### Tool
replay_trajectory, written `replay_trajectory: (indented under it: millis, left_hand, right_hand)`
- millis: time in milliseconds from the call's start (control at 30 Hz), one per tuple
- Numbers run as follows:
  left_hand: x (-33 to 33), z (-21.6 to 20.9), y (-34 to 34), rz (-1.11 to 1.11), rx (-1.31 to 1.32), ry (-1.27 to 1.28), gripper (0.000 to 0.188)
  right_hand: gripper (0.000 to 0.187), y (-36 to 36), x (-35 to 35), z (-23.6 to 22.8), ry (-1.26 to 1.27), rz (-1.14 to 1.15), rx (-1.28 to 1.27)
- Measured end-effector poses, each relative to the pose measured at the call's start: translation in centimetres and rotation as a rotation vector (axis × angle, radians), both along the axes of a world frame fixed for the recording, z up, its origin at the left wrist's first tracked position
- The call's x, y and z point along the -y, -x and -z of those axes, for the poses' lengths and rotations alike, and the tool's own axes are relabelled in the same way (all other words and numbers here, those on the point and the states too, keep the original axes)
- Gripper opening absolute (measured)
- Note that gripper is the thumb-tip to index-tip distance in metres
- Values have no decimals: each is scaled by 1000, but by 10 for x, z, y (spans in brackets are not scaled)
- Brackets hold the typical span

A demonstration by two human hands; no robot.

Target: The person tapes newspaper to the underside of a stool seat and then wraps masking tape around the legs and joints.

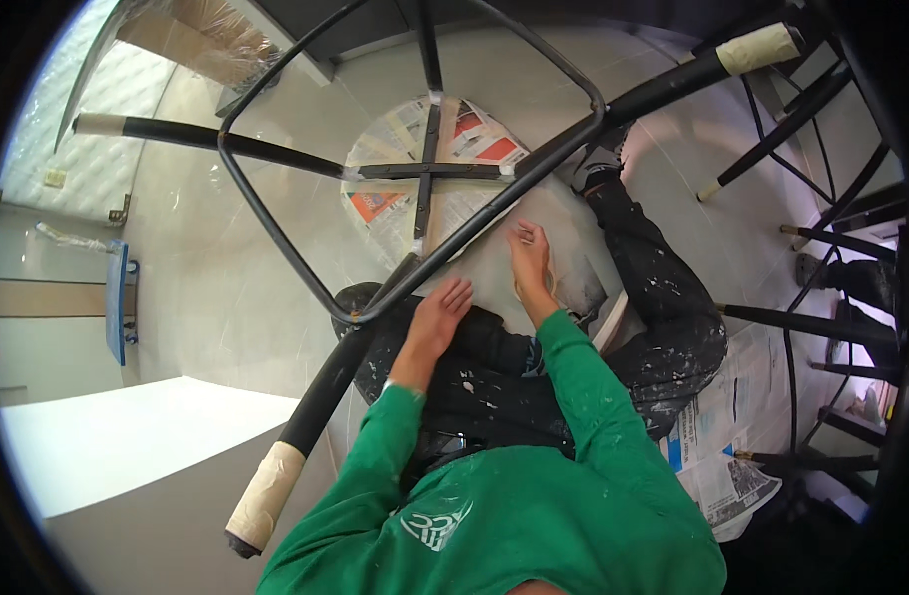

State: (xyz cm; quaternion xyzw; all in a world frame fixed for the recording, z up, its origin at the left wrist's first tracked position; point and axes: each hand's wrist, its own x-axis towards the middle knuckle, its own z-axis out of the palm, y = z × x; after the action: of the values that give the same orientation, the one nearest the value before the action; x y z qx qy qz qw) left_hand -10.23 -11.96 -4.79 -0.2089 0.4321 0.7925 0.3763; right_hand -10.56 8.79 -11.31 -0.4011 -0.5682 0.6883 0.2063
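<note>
An upside-down stool stands in front of me, its round seat on the floor, covered with newspaper and strips of pale masking tape. Black legs rise from a dark metal cross, with tape wrapped round their ends. A dark footrest frame joins them. My left hand is beside the near leg, fingers stretched out and holding nothing. To its right, my right hand is by the seat's edge with fingers curled together; whatever they may pinch is too small to make out. A pale band shows at that wrist.
More dark stool legs with taped tips stand at the right, near another person's dark trousers. Newspaper sheets lie on the floor there. A white box-like surface is at lower left, a blue trolley beyond it.
</note>
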Motion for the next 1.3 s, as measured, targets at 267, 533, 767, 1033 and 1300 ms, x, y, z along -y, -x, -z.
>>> replay_trajectory:
  millis: [267,533,767,1033,1300]
  left_hand:
    - [135,-76,39,206,-1066,658,64]
    - [146,-131,258,-294,-1025,419,76]
    - [97,-218,321,-204,-889,273,48]
    - [76,-207,281,-427,-995,255,36]
    - [49,-201,205,-580,-962,342,19]
  right_hand:
    - [53,-51,97,-198,-700,-685,-517]
    - [23,-27,172,-230,-636,-506,-599]
    - [24,-27,152,-241,-602,-587,-726]
    - [13,-41,74,-225,-308,-547,-570]
    - [26,-31,-68,-218,-495,-772,-421]
